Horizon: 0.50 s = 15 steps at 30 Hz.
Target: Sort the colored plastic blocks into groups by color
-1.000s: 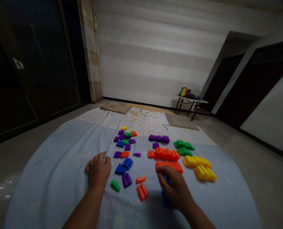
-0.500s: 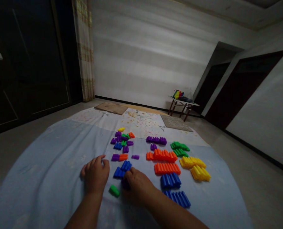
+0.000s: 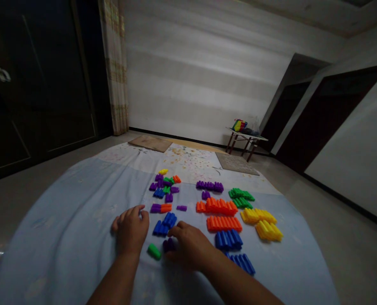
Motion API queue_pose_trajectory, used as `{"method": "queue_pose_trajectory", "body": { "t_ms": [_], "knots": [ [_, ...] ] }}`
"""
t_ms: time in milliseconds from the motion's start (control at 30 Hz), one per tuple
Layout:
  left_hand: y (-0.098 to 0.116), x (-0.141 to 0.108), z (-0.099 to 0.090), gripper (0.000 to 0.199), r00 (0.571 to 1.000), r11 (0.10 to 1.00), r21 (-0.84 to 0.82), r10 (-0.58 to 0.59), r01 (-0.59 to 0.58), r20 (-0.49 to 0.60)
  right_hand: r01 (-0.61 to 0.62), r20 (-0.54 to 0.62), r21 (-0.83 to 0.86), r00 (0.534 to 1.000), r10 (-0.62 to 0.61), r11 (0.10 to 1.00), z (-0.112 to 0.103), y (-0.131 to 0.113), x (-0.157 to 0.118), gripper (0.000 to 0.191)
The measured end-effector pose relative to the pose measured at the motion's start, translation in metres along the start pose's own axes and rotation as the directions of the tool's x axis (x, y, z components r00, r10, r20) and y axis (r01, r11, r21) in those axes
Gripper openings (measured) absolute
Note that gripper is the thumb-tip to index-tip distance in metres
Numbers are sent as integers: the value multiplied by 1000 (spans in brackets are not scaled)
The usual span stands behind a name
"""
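My left hand [image 3: 132,228] rests on the blue cloth, fingers loosely bent and thumb apart, with nothing in it. To its right, my right hand [image 3: 190,245] is low over the cloth. Its finger and thumb are parted around a dark purple block piece [image 3: 168,245], whose right end they partly hide. Just left of that piece lies a single green block [image 3: 154,251]. Joined blue blocks [image 3: 164,224] lie beyond my right fingertips. Farther off are a purple-and-orange joined piece [image 3: 161,208] and a lone purple block [image 3: 181,208].
A mixed heap of blocks [image 3: 164,184] lies farther back. On the right stand colour-sorted rows: purple [image 3: 210,186], green [image 3: 240,197], orange [image 3: 224,223], yellow [image 3: 268,231] and blue [image 3: 228,240]. Mats [image 3: 150,143] lie at the table's far edge.
My right finger and thumb have spread, and more of the purple piece shows between them. My left hand stays in place on the cloth. The view has shifted slightly.
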<state>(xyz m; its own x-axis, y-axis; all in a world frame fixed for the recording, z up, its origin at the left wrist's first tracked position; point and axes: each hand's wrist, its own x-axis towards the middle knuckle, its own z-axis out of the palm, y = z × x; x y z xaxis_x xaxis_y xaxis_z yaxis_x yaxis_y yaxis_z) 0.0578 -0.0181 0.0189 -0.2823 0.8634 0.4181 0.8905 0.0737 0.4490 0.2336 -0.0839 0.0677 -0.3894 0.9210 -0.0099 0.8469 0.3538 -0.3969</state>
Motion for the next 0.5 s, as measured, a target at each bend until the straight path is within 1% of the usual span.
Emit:
{"method": "queue_pose_trajectory", "body": {
  "t_ms": [100, 167, 300, 400, 500],
  "knots": [
    [0, 0, 1, 32, 1000, 1000, -13, -2, 2, 0, 40, 11, 20, 999, -41, 999, -4, -1, -2, 51],
    [0, 0, 0, 32, 1000, 1000, -23, -4, 4, 0, 66, 24, 14, 998, -66, 998, 0, 0, -3, 52],
    [1, -2, -2, 31, 1000, 996, -86, -5, 3, -20, 68, 32, 28, 997, -69, 997, 13, 4, -2, 36],
    [4, -3, -3, 29, 998, 985, -171, 6, -16, -57, 45, 2, 37, 999, -45, 998, 18, 2, -4, 32],
    [12, -4, -11, 27, 996, 979, -203, 19, -35, -82, 32, -70, 59, 997, -28, 998, 18, -5, -16, 31]
  ]
}}
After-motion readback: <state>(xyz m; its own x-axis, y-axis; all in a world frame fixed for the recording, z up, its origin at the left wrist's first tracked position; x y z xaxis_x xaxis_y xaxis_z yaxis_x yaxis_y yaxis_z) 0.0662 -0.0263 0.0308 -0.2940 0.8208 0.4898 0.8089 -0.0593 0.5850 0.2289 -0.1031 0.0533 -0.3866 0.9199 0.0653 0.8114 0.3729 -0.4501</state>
